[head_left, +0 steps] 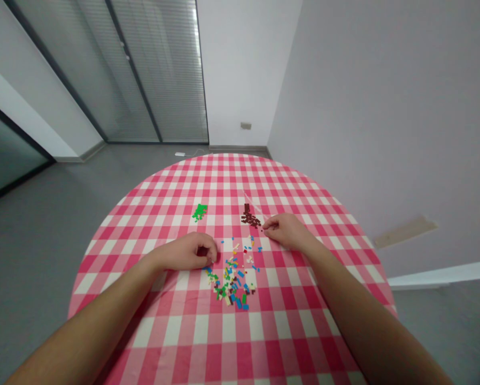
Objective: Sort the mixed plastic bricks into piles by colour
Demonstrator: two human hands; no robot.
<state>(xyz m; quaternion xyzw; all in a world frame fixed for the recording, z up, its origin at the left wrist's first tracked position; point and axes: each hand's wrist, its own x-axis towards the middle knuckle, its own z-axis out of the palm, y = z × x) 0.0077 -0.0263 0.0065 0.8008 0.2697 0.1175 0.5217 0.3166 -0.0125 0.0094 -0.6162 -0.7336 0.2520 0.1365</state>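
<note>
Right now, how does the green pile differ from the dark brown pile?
The green pile is bright green; the dark brown pile is deep maroon. The green pile lies clear of the left hand; the dark brown pile sits at the fingertips of the right hand. Both are one-colour heaps of tiny bricks beyond the mixed pile.
</note>
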